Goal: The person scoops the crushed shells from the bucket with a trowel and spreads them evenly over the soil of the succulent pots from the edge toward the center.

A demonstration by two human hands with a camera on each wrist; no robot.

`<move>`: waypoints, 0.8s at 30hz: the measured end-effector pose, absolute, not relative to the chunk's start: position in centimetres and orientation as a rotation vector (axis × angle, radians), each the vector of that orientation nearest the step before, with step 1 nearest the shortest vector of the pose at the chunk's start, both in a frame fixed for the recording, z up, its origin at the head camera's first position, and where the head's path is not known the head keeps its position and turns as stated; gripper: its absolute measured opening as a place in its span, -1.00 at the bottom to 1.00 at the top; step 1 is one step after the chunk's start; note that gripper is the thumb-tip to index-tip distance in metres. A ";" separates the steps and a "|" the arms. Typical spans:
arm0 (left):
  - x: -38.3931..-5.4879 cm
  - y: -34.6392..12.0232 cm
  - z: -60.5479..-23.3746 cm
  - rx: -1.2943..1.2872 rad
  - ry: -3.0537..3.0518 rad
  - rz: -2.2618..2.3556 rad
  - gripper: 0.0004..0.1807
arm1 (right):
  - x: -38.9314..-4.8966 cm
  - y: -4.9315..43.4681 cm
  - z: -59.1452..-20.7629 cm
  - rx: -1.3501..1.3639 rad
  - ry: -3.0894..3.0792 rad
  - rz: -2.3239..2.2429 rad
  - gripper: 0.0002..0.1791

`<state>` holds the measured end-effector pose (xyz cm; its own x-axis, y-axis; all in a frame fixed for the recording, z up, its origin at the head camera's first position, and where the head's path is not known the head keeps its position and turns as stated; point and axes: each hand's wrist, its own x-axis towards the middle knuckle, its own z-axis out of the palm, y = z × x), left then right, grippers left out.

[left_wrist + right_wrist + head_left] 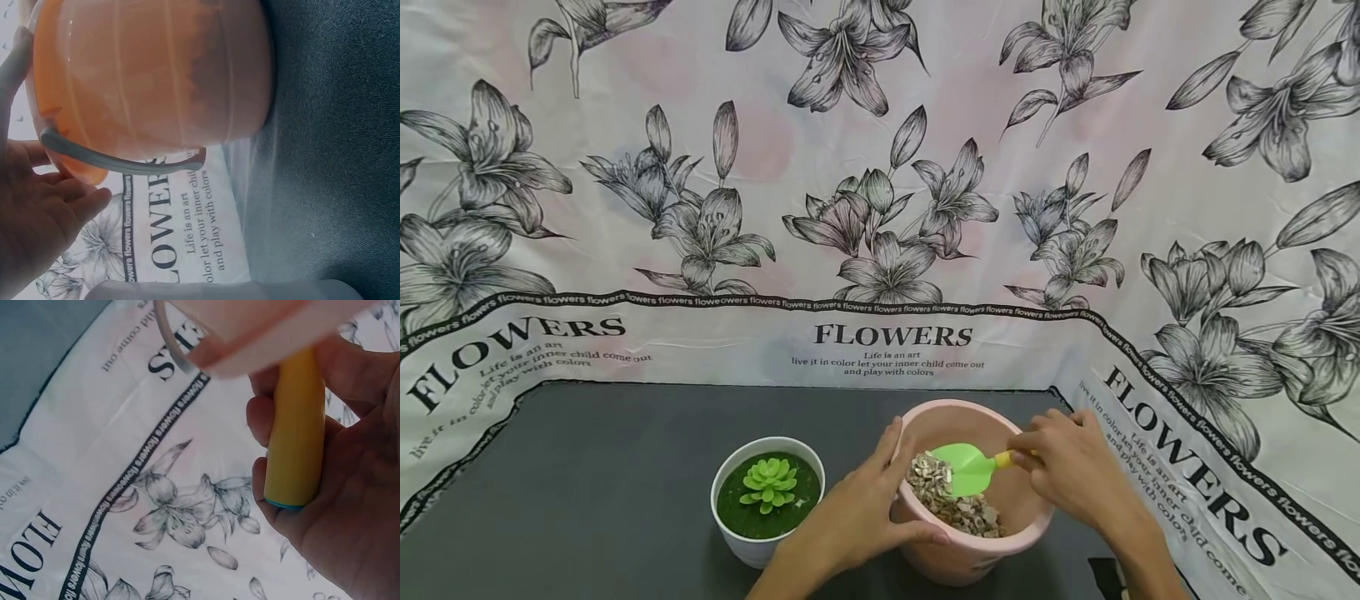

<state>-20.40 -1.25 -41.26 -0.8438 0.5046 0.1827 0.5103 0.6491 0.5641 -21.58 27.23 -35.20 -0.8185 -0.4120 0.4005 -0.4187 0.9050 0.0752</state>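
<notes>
Flowered cloth (865, 350) walls in the dark table (610, 475), close behind the right hand (1067, 467), whose fingers curl round the yellow handle of a green scoop (972, 475). Its blade lies over chips (973, 517) inside the pink bucket (970, 421). It looks light, stiff, probably slick; the handle's the place to hold. The left hand (859, 510) spreads thumb and fingers along the rim. Roomier ground lies leftward, past the potted plant (770, 483).

Room left of white pot (735, 546); pink bucket (951, 568) blocks right
</notes>
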 end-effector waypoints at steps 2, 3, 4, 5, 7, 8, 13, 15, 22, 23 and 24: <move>-20.3 -1.4 -41.4 -0.874 -2.843 -0.981 0.28 | -21.4 27.3 -35.2 0.594 -2.649 0.039 -0.89; -20.3 -1.4 -41.5 -0.877 -2.839 -0.988 0.28 | -21.3 27.4 -35.2 0.586 -2.651 0.046 -0.89; -20.3 -1.4 -41.5 -0.874 -2.835 -0.991 0.29 | -21.3 27.5 -35.1 0.577 -2.653 0.055 -0.88; -20.3 -1.5 -41.5 -0.875 -2.831 -0.991 0.29 | -21.2 27.6 -35.0 0.566 -2.658 0.063 -0.88; -20.3 -1.6 -41.5 -0.873 -2.829 -0.982 0.31 | -21.1 27.7 -35.0 0.551 -2.669 0.071 -0.87; -20.4 -1.7 -41.5 -0.871 -2.829 -0.973 0.32 | -21.0 27.8 -35.0 0.545 -2.676 0.071 -0.87; -20.6 -1.8 -41.4 -0.898 -2.832 -0.944 0.31 | -20.4 28.4 -34.8 0.515 -2.699 0.089 -0.84; -20.6 -1.8 -41.4 -0.910 -2.834 -0.953 0.31 | -20.2 28.7 -34.4 0.505 -2.698 0.094 -0.84; -20.6 -2.0 -41.2 -0.900 -2.837 -0.980 0.29 | -19.6 28.8 -33.3 0.485 -2.671 0.092 -0.82; -20.6 -2.1 -41.2 -0.905 -2.830 -0.987 0.27 | -19.5 28.8 -33.2 0.481 -2.669 0.091 -0.82; -20.5 -2.2 -41.2 -0.914 -2.822 -0.993 0.25 | -19.3 28.8 -33.1 0.476 -2.671 0.090 -0.82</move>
